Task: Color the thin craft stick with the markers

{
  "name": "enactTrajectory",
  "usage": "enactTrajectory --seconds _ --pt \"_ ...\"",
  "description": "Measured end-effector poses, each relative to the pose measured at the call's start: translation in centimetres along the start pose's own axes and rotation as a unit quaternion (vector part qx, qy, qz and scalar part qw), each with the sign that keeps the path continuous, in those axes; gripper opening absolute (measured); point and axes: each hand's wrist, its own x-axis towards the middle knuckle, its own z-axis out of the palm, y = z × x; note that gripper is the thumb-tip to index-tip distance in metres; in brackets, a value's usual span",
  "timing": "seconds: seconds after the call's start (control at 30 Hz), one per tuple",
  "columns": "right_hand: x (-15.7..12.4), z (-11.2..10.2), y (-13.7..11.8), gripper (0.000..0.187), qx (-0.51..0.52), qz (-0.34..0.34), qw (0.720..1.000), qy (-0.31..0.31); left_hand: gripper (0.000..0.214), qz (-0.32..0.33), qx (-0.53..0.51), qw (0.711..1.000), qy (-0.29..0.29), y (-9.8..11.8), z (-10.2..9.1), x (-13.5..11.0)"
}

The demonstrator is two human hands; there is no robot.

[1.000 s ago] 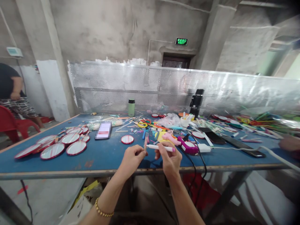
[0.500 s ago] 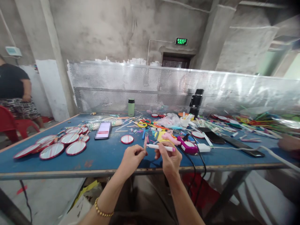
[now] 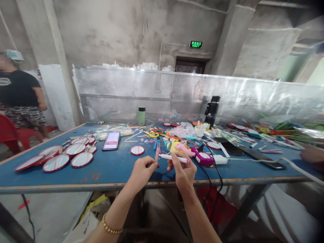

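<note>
A thin, flat wooden-looking stick [image 3: 157,151] stands nearly upright above the table's front part, pinched between the thumb and fingers of my left hand [image 3: 143,172]. Facing it, my right hand [image 3: 185,172] grips a white marker pen [image 3: 174,158] with a pink end. The pen lies almost level, its tip pointing left at the stick, at or very near its surface; I cannot tell if they touch. Behind the hands is a small round red-rimmed disc [image 3: 137,150]. A pink and yellow soft-looking item [image 3: 181,148] lies just beyond my right hand.
Several red-rimmed discs [image 3: 56,163] pile up at left, near a lit phone [image 3: 111,140]. A purple device [image 3: 204,158], cables and dark phones [image 3: 262,158] lie at right. Behind stand a green bottle [image 3: 141,116] and scattered craft pieces. Another person's hand [image 3: 312,156] rests far right.
The person at the far left has moved further into view, to the right. My hands hold nearly the same pose, and the stick's visible face looks pinker.
</note>
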Motion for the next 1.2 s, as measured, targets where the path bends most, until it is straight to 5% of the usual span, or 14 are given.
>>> enactTrajectory --seconds 1.2 --pt "-0.12 -0.18 0.16 0.023 -0.004 -0.019 1.0 -0.013 0.026 -0.005 -0.005 1.0 0.005 0.31 -0.02 -0.01"
